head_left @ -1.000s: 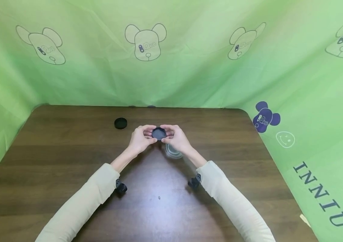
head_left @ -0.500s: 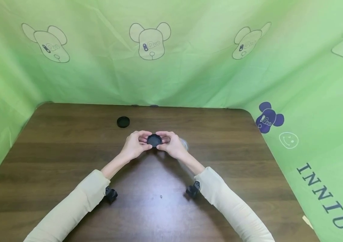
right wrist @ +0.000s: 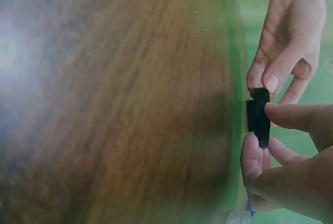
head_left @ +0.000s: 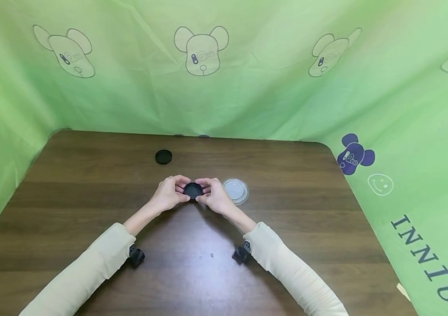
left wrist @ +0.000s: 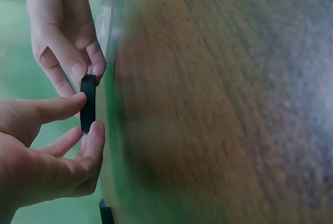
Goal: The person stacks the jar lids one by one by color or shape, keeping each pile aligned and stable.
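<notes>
Both hands hold a small black round lid (head_left: pixel 193 190) between them, above the table's middle. It looks shallow, with a raised rim, and its dished side is up in the head view. My left hand (head_left: pixel 168 194) pinches its left edge between thumb and fingers, and my right hand (head_left: pixel 217 197) pinches the right edge. Seen edge-on in the left wrist view, the lid (left wrist: pixel 88 104) is a thin dark disc with fingertips on both faces. Just beyond the right hand stands a clear round container (head_left: pixel 236 191) with a pale centre. Its contents cannot be made out.
A second black round piece (head_left: pixel 163 156) lies farther back, left of centre on the brown wooden table (head_left: pixel 295 228). A tiny speck (head_left: pixel 212 255) is near the front. Green printed cloth (head_left: pixel 141 96) hangs behind and beside the table.
Both hands have drawn the lid towards the body and slightly left, keeping their pinch. The clear container, earlier partly covered by the right hand, now shows almost whole. The view has shifted a little.
</notes>
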